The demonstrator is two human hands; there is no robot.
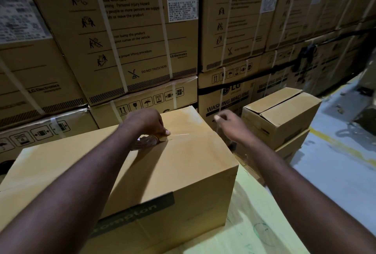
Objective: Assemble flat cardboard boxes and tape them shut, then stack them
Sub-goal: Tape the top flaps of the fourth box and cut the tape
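Observation:
A closed brown cardboard box (179,164) lies in front of me on a pale surface. My left hand (148,125) grips a roll of clear tape (149,139) on the box's top, near the middle seam. A strip of clear tape (183,134) runs from the roll to the right along the top. My right hand (230,124) hovers past the box's far right corner, thumb and fingers pinched together, seemingly on the tape's end. Two smaller brown boxes (282,113) stand stacked to the right, the upper one with its flaps folded shut.
A wall of large strapped appliance cartons (130,35) rises right behind the box. A pale yellow-green sheet (254,223) covers the surface under the box. Grey floor with a yellow line (341,147) lies at the right.

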